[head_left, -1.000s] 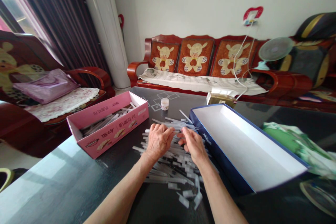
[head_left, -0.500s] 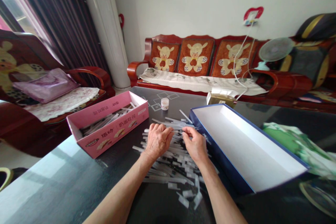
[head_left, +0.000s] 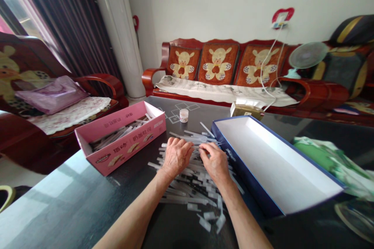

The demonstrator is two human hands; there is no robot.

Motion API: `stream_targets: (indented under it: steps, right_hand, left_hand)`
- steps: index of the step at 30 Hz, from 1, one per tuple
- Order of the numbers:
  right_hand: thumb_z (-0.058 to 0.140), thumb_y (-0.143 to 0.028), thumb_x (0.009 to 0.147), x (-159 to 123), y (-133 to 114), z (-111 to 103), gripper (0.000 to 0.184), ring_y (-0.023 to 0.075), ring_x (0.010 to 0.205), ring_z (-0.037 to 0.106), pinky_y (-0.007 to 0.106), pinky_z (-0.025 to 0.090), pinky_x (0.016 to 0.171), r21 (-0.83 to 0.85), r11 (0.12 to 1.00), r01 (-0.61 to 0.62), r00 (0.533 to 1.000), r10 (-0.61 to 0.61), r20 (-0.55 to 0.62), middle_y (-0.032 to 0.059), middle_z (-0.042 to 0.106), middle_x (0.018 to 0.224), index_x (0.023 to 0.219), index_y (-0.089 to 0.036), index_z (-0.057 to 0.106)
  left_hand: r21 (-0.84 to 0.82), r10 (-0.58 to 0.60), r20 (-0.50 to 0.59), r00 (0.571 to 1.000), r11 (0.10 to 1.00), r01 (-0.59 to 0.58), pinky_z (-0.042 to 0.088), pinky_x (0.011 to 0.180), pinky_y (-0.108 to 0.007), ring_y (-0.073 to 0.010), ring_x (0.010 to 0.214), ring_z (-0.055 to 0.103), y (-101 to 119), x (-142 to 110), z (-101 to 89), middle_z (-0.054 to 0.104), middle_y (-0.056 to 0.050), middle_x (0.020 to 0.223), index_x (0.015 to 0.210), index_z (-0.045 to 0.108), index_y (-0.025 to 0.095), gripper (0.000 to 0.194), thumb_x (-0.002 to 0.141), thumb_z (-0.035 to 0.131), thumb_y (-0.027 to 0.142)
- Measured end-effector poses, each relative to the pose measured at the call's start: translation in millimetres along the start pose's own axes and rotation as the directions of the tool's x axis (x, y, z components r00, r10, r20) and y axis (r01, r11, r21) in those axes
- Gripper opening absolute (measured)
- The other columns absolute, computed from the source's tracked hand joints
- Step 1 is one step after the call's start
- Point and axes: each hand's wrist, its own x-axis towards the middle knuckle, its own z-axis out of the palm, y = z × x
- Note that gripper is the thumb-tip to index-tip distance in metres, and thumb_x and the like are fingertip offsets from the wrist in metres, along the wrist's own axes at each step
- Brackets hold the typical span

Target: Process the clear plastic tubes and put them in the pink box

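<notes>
Above a loose pile of translucent whitish plastic sticks (head_left: 201, 181), several with wide flat ends, my two hands are close together. My left hand (head_left: 177, 155) has its fingers curled and pressed together around one end of a thin plastic stick (head_left: 196, 145). Facing it, my right hand (head_left: 214, 161) pinches with thumb and forefinger at the other end; the fingers cover most of the stick. More dark and whitish sticks lie inside the pink cardboard box (head_left: 125, 153) on the left.
A blue box with a white inside (head_left: 277, 159) sits to the right of the pile. Behind the pile stand a small white cup (head_left: 184, 115) and a tissue pack (head_left: 247, 109). A green-and-white plastic bag (head_left: 330, 163) lies at the right. The dark table (head_left: 78, 202) reflects the window.
My right hand has moved slightly left, closer to my left hand, and the gap between their fingertips has narrowed. My left hand has barely shifted.
</notes>
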Motion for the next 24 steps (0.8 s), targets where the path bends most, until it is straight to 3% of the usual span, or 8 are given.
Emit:
stream_targets:
  steps: [4, 11, 17, 21, 24]
  right_hand:
    - [0.050, -0.022, 0.087, 1.4, 4.6, -5.1, 0.016, 0.0189, 0.081, 0.063, 0.029, 0.048, 0.075, -0.041, 0.999, -0.005, 0.999, 0.003, -0.047, 0.0055, 0.067, 0.086, 0.085, -0.020, 0.066]
    - [0.048, -0.024, 0.085, 5.0, 22.3, -12.9, 0.016, 0.0182, 0.071, 0.061, 0.030, 0.048, 0.071, -0.134, 0.990, -0.051, 0.975, 0.020, -0.222, 0.0059, 0.065, 0.079, 0.084, -0.018, 0.064]
    - [0.048, -0.024, 0.084, 3.2, 31.8, -11.6, 0.018, 0.0199, 0.072, 0.061, 0.031, 0.048, 0.071, -0.175, 0.979, -0.104, 0.965, 0.057, -0.255, 0.0067, 0.065, 0.078, 0.083, -0.017, 0.064]
    - [0.047, -0.025, 0.085, 0.0, 31.3, -9.4, 0.020, 0.0208, 0.072, 0.061, 0.033, 0.049, 0.072, -0.199, 0.974, -0.110, 0.980, 0.073, -0.187, 0.0079, 0.064, 0.078, 0.083, -0.017, 0.066]
    - [0.049, -0.025, 0.084, -0.4, 29.0, -8.8, 0.022, 0.0212, 0.075, 0.063, 0.033, 0.050, 0.072, -0.163, 0.977, -0.141, 0.977, 0.111, -0.180, 0.0101, 0.064, 0.085, 0.093, -0.016, 0.067]
  left_hand:
    - [0.001, -0.007, -0.016, 1.000, 1.000, 0.007, 0.032, 0.080, -0.037, -0.0199, 0.079, 0.050, -4.6, 1.0, -0.6, 0.064, -0.003, 0.080, 0.097, 0.066, 0.023, 0.025, 0.095, 0.044, 0.033]
    - [0.057, -0.139, -0.095, 0.986, 0.988, 0.144, 0.032, 0.090, -0.043, -0.0231, 0.086, 0.055, -25.8, 0.8, 0.0, 0.068, -0.004, 0.088, 0.099, 0.064, 0.022, 0.017, 0.090, 0.050, 0.021]
    - [0.055, -0.254, -0.264, 0.930, 0.959, 0.278, 0.035, 0.090, -0.042, -0.0244, 0.093, 0.056, -30.9, 1.3, -0.5, 0.069, -0.007, 0.096, 0.095, 0.063, 0.020, 0.015, 0.088, 0.050, 0.017]
    - [-0.157, -0.213, -0.372, 0.903, 0.974, 0.164, 0.041, 0.090, -0.036, -0.0206, 0.100, 0.058, -23.1, 6.0, -8.7, 0.066, -0.008, 0.106, 0.095, 0.060, 0.020, 0.014, 0.092, 0.047, 0.021]
    - [-0.456, -0.311, -0.376, 0.873, 0.882, 0.117, 0.045, 0.092, -0.033, -0.0177, 0.104, 0.060, -14.5, 11.5, -15.7, 0.065, -0.008, 0.108, 0.097, 0.057, 0.020, 0.012, 0.092, 0.047, 0.026]
